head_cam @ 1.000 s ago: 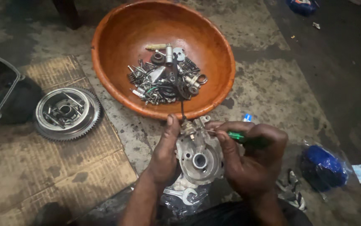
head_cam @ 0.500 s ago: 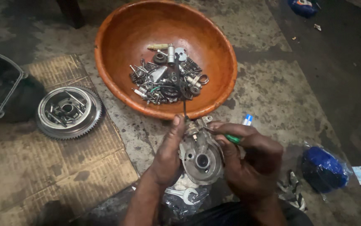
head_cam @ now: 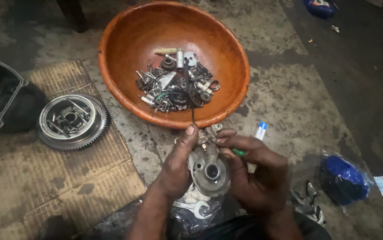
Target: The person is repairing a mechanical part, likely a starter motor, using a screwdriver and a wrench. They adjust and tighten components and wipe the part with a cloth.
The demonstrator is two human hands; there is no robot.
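The metal engine part (head_cam: 209,169) sits gripped between both hands just below the orange bowl (head_cam: 120,89) on the floor; left hand (head_cam: 176,171) clasps its side, right hand (head_cam: 256,173) pinches a green-handled screwdriver (head_cam: 238,152) against it.

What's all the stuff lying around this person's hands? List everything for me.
wooden bowl: one, orange-brown, on the floor at top centre
small metal parts: a heap, grey and silver, inside the bowl
toothed flywheel: one, silver, on the cardboard at left
cardboard: one sheet, brown, lower left
black casing: one, dark, left edge
metal housing: one, grey, held between both hands
screwdriver: one, green handle, in the right hand
spanner: one, silver, below the housing
blue bundle in plastic: one, blue, at right
small tube: one, white and blue, right of the hands
left hand: steadies the housing
right hand: grips the screwdriver
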